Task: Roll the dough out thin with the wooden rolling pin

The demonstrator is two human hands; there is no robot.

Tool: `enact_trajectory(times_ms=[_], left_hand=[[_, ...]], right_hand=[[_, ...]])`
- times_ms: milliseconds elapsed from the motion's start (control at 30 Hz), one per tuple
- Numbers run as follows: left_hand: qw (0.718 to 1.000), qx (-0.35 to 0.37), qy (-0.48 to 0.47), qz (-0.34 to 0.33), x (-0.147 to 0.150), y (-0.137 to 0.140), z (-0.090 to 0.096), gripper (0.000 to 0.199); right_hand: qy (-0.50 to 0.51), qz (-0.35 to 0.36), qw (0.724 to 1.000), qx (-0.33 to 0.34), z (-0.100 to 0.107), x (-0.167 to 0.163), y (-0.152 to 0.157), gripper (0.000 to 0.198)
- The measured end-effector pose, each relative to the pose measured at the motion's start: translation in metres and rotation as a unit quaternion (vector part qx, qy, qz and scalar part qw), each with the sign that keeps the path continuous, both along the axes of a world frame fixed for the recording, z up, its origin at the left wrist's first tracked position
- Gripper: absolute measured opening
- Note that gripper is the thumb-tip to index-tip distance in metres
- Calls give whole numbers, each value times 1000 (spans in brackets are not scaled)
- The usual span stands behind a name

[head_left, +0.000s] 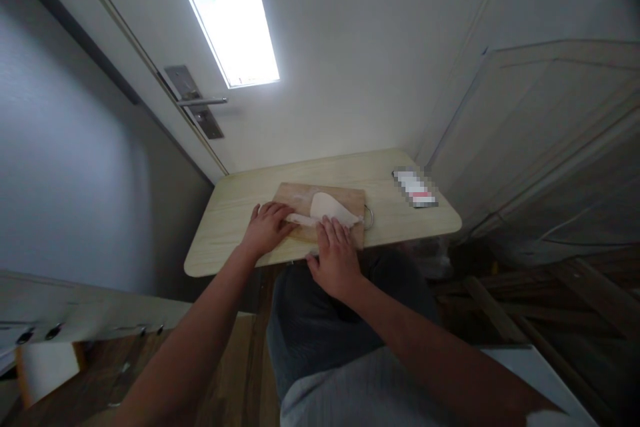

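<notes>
A thin sheet of pale dough (327, 205) lies on a wooden cutting board (300, 192) dusted with flour. Along the near edge of the dough runs a slim, floury rolling pin (301, 219), partly covered by my fingers. My left hand (269, 227) is closed over the pin's left end, at the board's left side. Farther right, my right hand (336, 255) presses its fingers together on the pin and the near part of the dough. The pin's right part is hidden beneath that hand.
The board, with a metal ring (369, 217) at its right end, rests on a small light wood table (220, 230). A phone (415, 188) lies at the table's right. Behind stands a white door with a handle (203, 101) and a bright window (230, 13).
</notes>
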State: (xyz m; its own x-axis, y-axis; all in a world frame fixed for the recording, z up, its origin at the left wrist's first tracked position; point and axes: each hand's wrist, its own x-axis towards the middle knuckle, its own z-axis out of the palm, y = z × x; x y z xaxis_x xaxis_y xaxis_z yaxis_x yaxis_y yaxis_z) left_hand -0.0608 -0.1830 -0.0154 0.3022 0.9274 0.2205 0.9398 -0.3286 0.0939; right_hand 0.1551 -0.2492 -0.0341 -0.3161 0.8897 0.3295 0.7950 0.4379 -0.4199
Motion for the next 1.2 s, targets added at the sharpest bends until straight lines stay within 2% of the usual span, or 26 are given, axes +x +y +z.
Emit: enact_trajectory(times_ms=[67,167,267,333,433,500,633,767,967,1200], left_hand=[[1000,20,4,-18,0,-5,3,35],[998,48,-9,-35,3,-14,7,34],[997,66,-34,-14,12,-23,9,36],[997,61,-50,7,24,-29,8,34],[994,52,-87,48,52,-36,6,33],[989,47,-118,76,74,-38,4,33],[980,32,-172,90,116,-38,4,29],[975,32,-203,81,143,-34,5,25],[975,46,-216,35,154,-32,1,25],[978,49,-198,38,145,-32,-6,33]], right_hand=[[20,6,1000,7,2,6,4,64],[51,4,998,28,6,23,14,56],[95,-18,994,47,5,46,28,49],[157,-43,986,44,3,61,35,52],[296,-117,948,-14,0,76,43,68],[369,-147,914,-78,3,80,46,69],[414,-78,888,-185,17,81,51,49],[428,-68,872,-226,25,85,62,43],[485,-108,834,-241,17,97,85,46],[530,-122,790,-285,13,104,98,45]])
